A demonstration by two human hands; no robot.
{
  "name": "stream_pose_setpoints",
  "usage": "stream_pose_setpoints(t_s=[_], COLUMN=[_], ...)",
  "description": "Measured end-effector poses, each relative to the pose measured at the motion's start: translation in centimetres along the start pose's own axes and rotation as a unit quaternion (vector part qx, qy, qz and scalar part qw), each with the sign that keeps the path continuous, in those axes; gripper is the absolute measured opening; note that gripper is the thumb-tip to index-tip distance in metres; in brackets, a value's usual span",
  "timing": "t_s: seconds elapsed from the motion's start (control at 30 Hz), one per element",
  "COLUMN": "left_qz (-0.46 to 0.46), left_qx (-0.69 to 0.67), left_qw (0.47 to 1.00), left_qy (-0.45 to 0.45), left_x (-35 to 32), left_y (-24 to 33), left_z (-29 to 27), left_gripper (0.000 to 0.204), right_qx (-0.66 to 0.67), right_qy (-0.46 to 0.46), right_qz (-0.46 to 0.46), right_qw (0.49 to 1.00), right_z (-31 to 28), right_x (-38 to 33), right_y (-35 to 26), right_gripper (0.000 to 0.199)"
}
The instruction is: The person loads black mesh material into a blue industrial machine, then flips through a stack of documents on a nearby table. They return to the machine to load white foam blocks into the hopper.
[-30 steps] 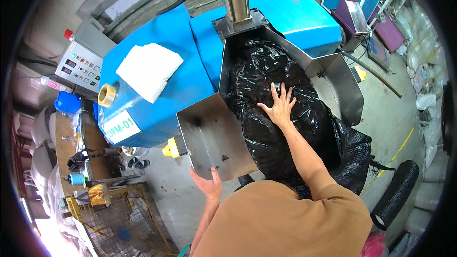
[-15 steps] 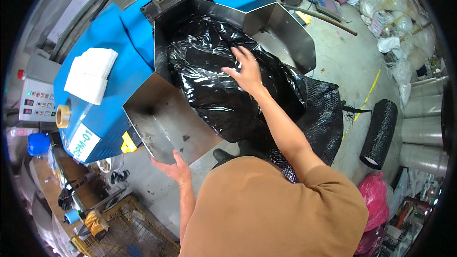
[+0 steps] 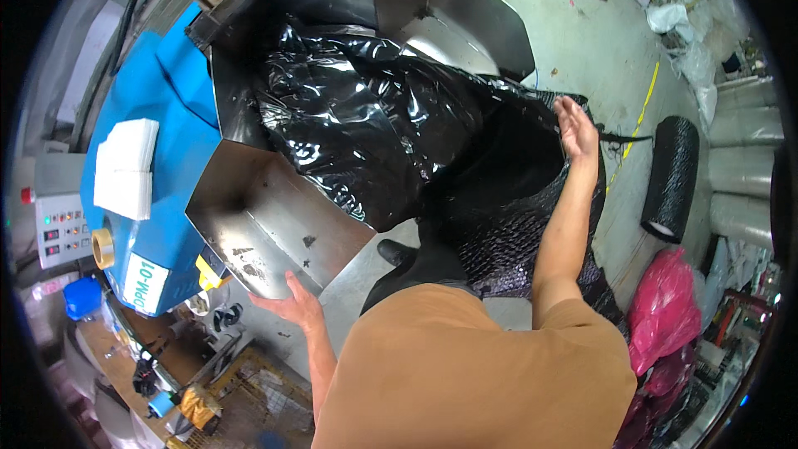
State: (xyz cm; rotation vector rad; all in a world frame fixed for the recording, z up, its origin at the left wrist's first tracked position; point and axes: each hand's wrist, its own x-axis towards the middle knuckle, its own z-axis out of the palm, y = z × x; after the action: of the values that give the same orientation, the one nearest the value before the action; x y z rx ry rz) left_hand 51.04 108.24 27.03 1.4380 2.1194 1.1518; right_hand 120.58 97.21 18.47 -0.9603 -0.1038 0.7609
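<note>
Glossy black plastic film (image 3: 374, 108) lies crumpled in the mouth of a bare metal hopper (image 3: 278, 208) and hangs over its right side. Beneath the film's hanging end is a textured black wrap (image 3: 507, 254), reaching toward the floor. My left hand (image 3: 293, 308) is at the hopper's near left lip, thumb and fingers apart, touching or almost touching the metal. Out to the right, my right hand (image 3: 577, 130) is raised with fingers stretched, beside the outer edge of the black film. It holds nothing.
The hopper belongs to a blue machine (image 3: 179, 183) bearing white folded cloths (image 3: 126, 170) and a tape roll (image 3: 102, 248). A grey control box (image 3: 60, 224) stands left. Right are a black roll (image 3: 672, 175), a pink bag (image 3: 665, 308) and clear plastic heaps (image 3: 690, 25).
My right hand has swung from above the film in the hopper out to the right. The film now spreads further right. The view has shifted; my left hand stays at the hopper lip.
</note>
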Motion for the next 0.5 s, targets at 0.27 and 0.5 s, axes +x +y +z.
stream_pose_setpoints(t_s=[0.27, 0.5], left_qz=[0.023, 0.064], left_qx=[0.113, 0.097], left_qw=[0.993, 0.993], left_qy=[0.015, -0.005], left_x=[0.3, 1.4], left_y=[-2.8, -3.8], left_z=[-0.2, -0.7], left_gripper=[0.109, 0.106], right_qx=[-0.410, -0.682], right_qy=[0.060, 0.095], right_qz=[-0.050, -0.036], right_qw=[0.909, 0.724], right_z=[4.0, 6.5], right_x=[-7.3, -13.9], right_y=[6.0, 19.2], right_gripper=[0.090, 0.148])
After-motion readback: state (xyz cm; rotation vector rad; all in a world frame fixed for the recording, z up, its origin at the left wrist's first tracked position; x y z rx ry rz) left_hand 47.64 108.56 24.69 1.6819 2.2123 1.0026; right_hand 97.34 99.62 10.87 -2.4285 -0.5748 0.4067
